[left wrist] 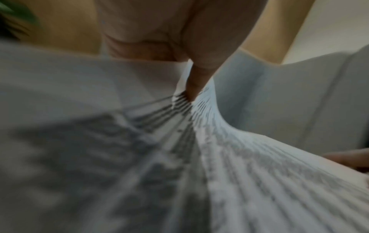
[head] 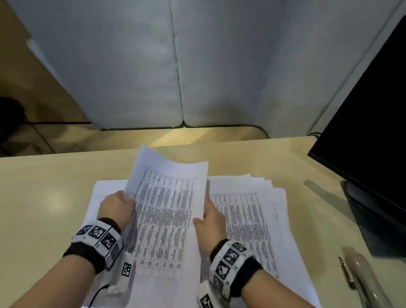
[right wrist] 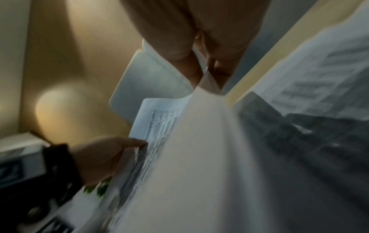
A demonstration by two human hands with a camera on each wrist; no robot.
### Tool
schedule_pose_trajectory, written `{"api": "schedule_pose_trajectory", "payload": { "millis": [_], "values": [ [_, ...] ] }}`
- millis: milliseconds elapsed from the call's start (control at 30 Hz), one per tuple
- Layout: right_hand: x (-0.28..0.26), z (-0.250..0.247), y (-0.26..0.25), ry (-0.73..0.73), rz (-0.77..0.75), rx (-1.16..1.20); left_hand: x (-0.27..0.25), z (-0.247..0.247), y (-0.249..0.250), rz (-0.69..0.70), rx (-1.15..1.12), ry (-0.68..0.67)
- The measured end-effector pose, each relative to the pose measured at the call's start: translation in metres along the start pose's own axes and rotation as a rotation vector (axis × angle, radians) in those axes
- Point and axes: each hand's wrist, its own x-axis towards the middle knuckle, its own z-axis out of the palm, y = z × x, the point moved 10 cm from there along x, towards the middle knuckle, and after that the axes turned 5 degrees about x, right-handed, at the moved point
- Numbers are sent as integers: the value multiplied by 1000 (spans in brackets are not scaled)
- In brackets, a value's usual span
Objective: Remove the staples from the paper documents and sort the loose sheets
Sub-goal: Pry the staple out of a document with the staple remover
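Note:
A printed document (head: 166, 214) with table text is lifted off the desk between both hands, its top edge curling up. My left hand (head: 117, 206) grips its left edge, thumb on top; the left wrist view shows a finger (left wrist: 196, 75) pressed between sheets of the paper (left wrist: 249, 165). My right hand (head: 210, 218) pinches the right edge, and the right wrist view shows its fingers (right wrist: 191, 66) closed on the sheet (right wrist: 199, 141). A fanned pile of printed sheets (head: 257, 220) lies to the right, and another sheet (head: 103, 187) lies under the left hand. No staple is visible.
A beige staple remover or stapler (head: 368, 285) lies on the desk at the right, with a pen (head: 346, 272) beside it. A black monitor (head: 387, 113) stands at the far right. Grey partition panels (head: 156, 54) back the light wooden desk (head: 30, 202).

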Motion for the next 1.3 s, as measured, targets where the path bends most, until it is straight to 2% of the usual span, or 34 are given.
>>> {"api": "schedule_pose_trajectory", "payload": {
  "millis": [133, 233, 333, 400, 500, 600, 633, 667, 733, 800, 867, 933, 1067, 1300],
  "values": [
    [6, 86, -6, -181, 14, -287, 22, 7, -93, -281, 249, -37],
    [3, 119, 3, -251, 63, -434, 21, 10, -128, -385, 274, -32],
    [1, 130, 15, -251, 135, -553, 21, 14, -139, -398, 179, -14],
    [-1, 137, 17, -280, 151, -576, 22, 10, -140, -398, 50, 82],
    [-3, 138, 13, -329, 145, -521, 16, 4, -124, -373, -9, 113],
    [4, 112, 9, -280, 128, -353, 7, -2, -100, -434, 19, 132],
    [11, 96, 11, -226, 118, -297, 5, -1, -92, -447, 64, 122],
    [20, 74, 14, -150, 115, -248, 5, 3, -80, -401, 91, 119],
    [37, 12, 26, 56, 128, -291, 7, 25, -37, -141, 7, 85],
    [42, -60, 50, 245, 253, -490, -4, 63, 16, 110, -119, -78],
    [34, -120, 79, 334, 442, -585, -20, 102, 54, 232, -143, -269],
    [29, -149, 100, 326, 519, -570, -25, 127, 72, 218, -111, -339],
    [35, -158, 113, 307, 482, -596, -21, 132, 86, 66, -195, -261],
    [42, -158, 117, 321, 428, -471, -21, 139, 95, -56, -167, -301]
  ]
}}
